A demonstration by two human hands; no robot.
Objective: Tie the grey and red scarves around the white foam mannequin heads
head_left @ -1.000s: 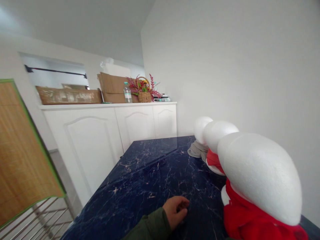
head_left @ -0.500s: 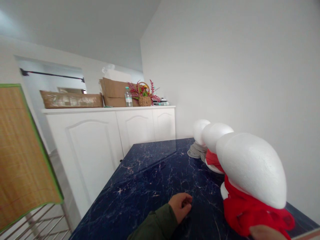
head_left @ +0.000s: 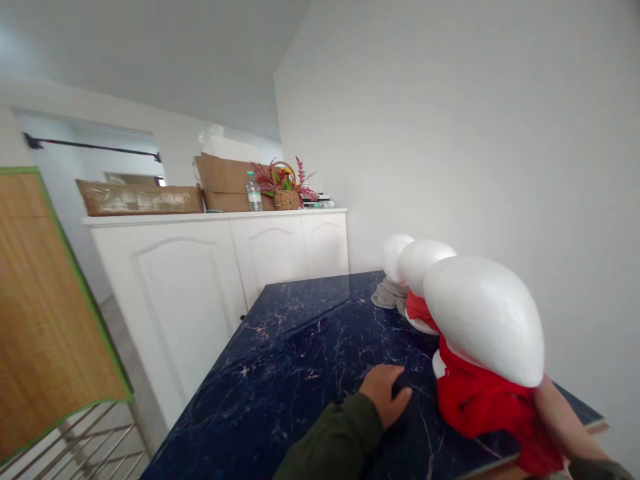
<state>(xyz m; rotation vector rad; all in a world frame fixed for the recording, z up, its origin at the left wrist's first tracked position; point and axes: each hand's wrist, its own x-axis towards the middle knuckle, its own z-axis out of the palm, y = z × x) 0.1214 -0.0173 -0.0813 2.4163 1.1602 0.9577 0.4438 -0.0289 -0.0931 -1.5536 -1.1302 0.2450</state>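
Three white foam heads stand in a row along the right side of a dark blue marble table [head_left: 300, 347]. The nearest foam head [head_left: 483, 320] wears a red scarf [head_left: 475, 400]. The middle head [head_left: 425, 260] also has red cloth at its neck, and the far head [head_left: 395, 253] sits on grey cloth [head_left: 385, 293]. My left hand [head_left: 385, 395], in a dark green sleeve, rests on the table just left of the nearest head, fingers curled; whether it holds anything is unclear. My right forearm [head_left: 560, 420] reaches in behind the red scarf, which hides the hand.
A white cabinet [head_left: 200, 267] stands past the table, bearing cardboard boxes [head_left: 225, 180], a water bottle [head_left: 254, 192] and a flower basket [head_left: 286, 190]. A bamboo mat with green edging [head_left: 45, 307] hangs over a metal rack [head_left: 85, 447] at left. A white wall runs close along the right.
My left hand has slid forward and right, closer to the nearest foam head. My right arm has come into view and reached behind the red scarf.
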